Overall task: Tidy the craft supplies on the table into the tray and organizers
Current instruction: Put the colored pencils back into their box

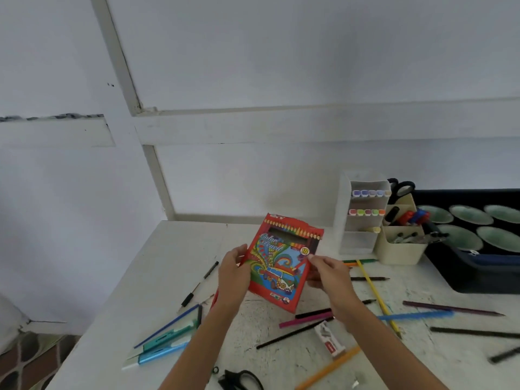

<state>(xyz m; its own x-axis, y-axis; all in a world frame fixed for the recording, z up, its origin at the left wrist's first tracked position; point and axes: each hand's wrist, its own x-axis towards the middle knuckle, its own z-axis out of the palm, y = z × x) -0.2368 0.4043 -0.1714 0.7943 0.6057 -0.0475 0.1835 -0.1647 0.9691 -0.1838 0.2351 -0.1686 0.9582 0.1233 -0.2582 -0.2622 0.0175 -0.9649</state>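
A red colour-pencil box with a bright picture hangs above the white table, upright and tilted. My left hand grips its left edge. My right hand pinches its right edge near the round sticker. Loose coloured pencils lie scattered under and around my arms, among them a yellow pencil, a blue one and a pink one. A white drawer organizer with markers and a cream pen caddy stand at the back right.
A dark tray holding green dishes sits at the far right. Black scissors lie at the near edge. Teal and blue pens lie near the left edge, a black pen beyond them, an eraser by my right forearm.
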